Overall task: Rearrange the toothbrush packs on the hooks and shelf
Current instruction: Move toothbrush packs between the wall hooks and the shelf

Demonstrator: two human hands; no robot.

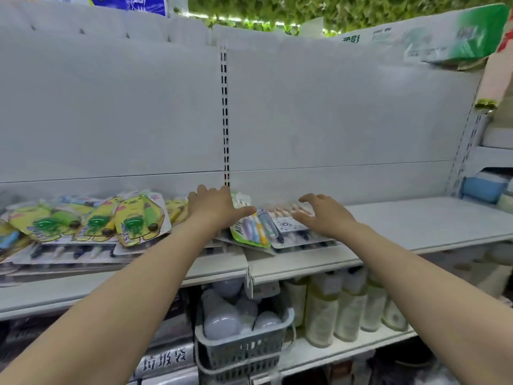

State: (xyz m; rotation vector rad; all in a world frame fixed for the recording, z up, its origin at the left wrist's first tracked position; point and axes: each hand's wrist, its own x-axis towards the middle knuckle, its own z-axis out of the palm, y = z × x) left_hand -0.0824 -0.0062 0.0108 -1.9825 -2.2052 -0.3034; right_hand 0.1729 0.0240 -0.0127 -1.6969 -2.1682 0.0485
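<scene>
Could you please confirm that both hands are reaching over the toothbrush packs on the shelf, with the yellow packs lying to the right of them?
Not quite: the yellow packs lie to the left of the hands, not to the right. The head view shows this. The rest holds: the left hand and the right hand both reach over toothbrush packs on the shelf.

White back panels (pixel 111 112) flank a slotted upright (pixel 224 115), with green foliage (pixel 333 9) and a light strip (pixel 249 21) above.
</scene>
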